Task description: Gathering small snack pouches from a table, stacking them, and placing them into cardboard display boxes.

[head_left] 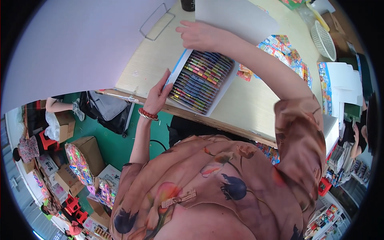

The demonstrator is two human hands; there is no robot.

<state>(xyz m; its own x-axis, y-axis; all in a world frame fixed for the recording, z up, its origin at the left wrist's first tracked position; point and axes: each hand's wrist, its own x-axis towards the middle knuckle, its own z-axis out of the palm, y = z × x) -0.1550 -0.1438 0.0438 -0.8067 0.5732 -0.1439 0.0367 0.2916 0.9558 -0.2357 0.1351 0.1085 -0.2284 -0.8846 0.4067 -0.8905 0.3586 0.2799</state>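
A white box with a blue edge (179,65) lies tilted on the table near its front edge. Flat colourful packets (202,76) stand in it, packed on edge in two rows. My left hand (157,95) holds the near left side of the box, its thumb against the wall and its fingers along the outside. At the far left corner of the box is my right hand (198,36), its fingers stretched leftward and apart, with nothing visible in them. Behind it rises a white board (236,18), perhaps the box's lid; their join is hidden.
Loose colourful packets (288,54) lie on the table (256,108) to the right. A wire stand (157,22) and a dark cup (188,5) are at the far left. A white basket (323,41) stands far right. Cartons (90,154) crowd the green floor at left.
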